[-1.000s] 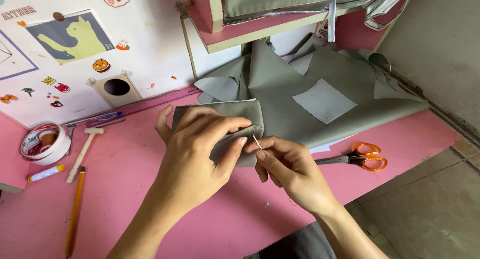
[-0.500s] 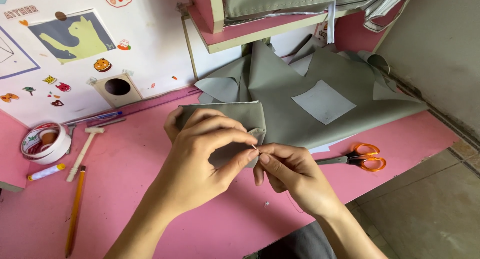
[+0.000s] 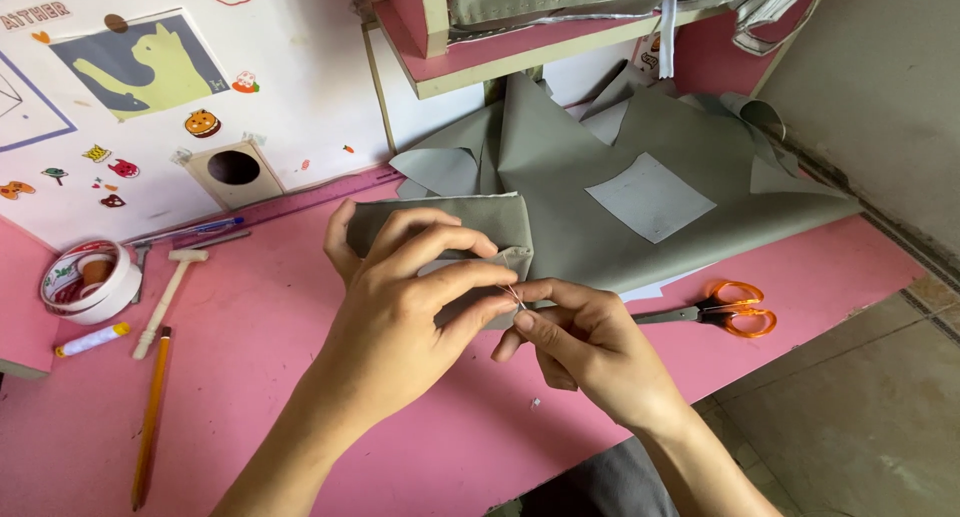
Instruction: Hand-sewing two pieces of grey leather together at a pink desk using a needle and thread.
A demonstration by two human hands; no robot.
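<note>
Between the two hands, just over the pink tabletop (image 3: pixel 300 417), sits a small folded piece of grey-green fabric (image 3: pixel 470 227), its long axis running left to right across the body. At its lower right corner both thumbs and forefingers meet. The left hand (image 3: pixel 410 307) arches over the piece from above, fingers curled and pressing it flat while its thumb and forefinger pinch that corner. The right hand (image 3: pixel 590 347) comes from below and pinches a thin needle (image 3: pixel 513 295) (only a pale sliver shows, slanting up toward the left hand) right at the fabric's edge. The cloth looks matte, stiff and smooth, creased sharply at the folds. A larger sheet of the same material (image 3: pixel 640 177) lies just behind, and orange-handled scissors (image 3: pixel 720 312) rest nearby on the right.
</note>
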